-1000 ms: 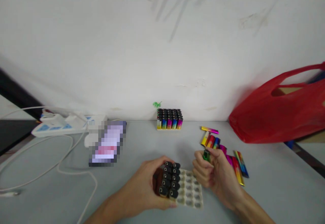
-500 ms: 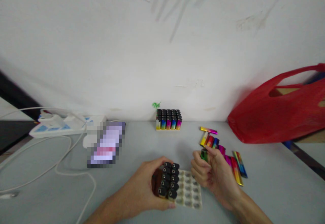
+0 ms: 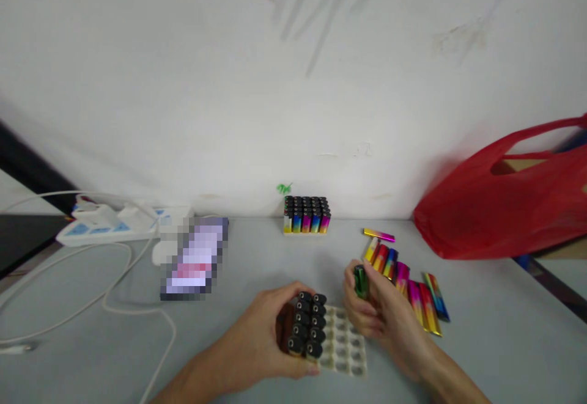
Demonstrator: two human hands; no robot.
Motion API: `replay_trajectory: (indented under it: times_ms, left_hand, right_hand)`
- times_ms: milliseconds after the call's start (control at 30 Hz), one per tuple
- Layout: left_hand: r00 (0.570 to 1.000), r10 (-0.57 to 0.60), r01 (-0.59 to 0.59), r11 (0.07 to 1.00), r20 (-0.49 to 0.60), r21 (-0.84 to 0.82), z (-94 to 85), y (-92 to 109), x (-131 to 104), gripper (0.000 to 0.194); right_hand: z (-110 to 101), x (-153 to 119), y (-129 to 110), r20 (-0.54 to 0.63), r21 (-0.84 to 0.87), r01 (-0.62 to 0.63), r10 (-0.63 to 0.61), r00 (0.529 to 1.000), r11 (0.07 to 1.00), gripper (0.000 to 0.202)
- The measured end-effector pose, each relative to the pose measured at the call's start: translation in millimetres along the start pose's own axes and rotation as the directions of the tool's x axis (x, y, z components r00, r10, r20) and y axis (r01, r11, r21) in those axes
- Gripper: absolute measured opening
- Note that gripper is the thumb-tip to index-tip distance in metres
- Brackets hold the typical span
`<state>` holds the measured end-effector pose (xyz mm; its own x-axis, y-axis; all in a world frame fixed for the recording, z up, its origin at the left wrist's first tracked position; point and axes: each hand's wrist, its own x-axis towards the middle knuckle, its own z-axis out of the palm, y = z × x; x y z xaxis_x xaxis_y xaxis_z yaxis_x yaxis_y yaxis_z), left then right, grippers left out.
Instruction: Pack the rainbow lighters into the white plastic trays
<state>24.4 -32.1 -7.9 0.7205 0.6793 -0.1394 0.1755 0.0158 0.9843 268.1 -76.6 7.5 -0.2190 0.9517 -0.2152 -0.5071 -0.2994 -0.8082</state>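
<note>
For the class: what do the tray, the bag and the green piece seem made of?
Tray: probably moulded plastic, matt off-white, with thin-walled pockets.
Bag: apparently thin red fabric, dull, softly creased.
Green piece: shiny, perhaps metallic-coated; base material unclear.

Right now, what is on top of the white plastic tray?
The white plastic tray holds two rows of black-topped lighters, with cups beside them. The right hand hides the tray's far right corner.

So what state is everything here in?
Near tray, partly filled
Left hand, gripping its filled side
Right hand, closed around green lighter
Far lighters, upright, packed
Loose colourful pieces, lying down
Phone, screen lit
Power strip, plugs inserted
Cable end, unplugged
Red bag, handle raised
</note>
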Motion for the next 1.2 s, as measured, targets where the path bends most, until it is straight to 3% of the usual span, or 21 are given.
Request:
replay_trajectory:
  times_ms: [100,233,333,633,867,1000,1100,1200]
  left_hand:
    - [1.000,0.004,-0.004,1.000,0.008,-0.001,0.4,0.1,0.2,0.068]
    - [1.000,0.011,-0.011,1.000,0.005,-0.020,0.9,-0.7,0.5,0.067]
    - [1.000,0.026,-0.026,0.999,0.001,-0.032,0.4,-2.1,0.2,0.068]
    - [1.000,-0.005,0.005,1.000,0.009,0.010,-0.9,-1.3,-0.5,0.066]
    - [1.000,0.015,-0.015,1.000,0.005,-0.019,-0.3,-3.5,-0.6,0.071]
    - [1.000,0.007,-0.007,0.999,0.008,-0.035,0.4,-2.3,-0.5,0.071]
    - [1.000,0.005,-0.005,1.000,0.011,-0.025,0.1,0.2,0.2,0.072]
    - [1.000,-0.013,0.013,1.000,0.006,-0.007,-0.4,2.1,0.1,0.072]
  right_hand:
    - [3.6,-1.2,1.7,-0.020,-0.205,0.117,-0.124,0.992,0.972,0.041]
    - [4.7,-2.9,-1.1,0.030,-0.525,0.208,-0.227,0.974,0.825,0.040]
    - [2.3,-2.1,-2.5,0.061,-0.639,0.239,-0.261,0.963,0.731,0.038]
    - [-3.5,0.2,5.0,0.007,-0.754,0.259,-0.386,0.922,0.603,0.020]
    - [1.8,-5.7,-1.7,0.154,-0.859,0.341,-0.442,0.884,0.382,0.017]
    - [4.6,-9.6,-5.5,0.213,-0.856,0.370,-0.405,0.889,0.360,0.025]
    - [3.1,-10.8,-4.8,0.167,-0.863,0.335,-0.412,0.896,0.378,0.035]
    - [-4.0,-7.5,-1.5,0.077,-0.924,0.248,-0.493,0.866,0.290,0.038]
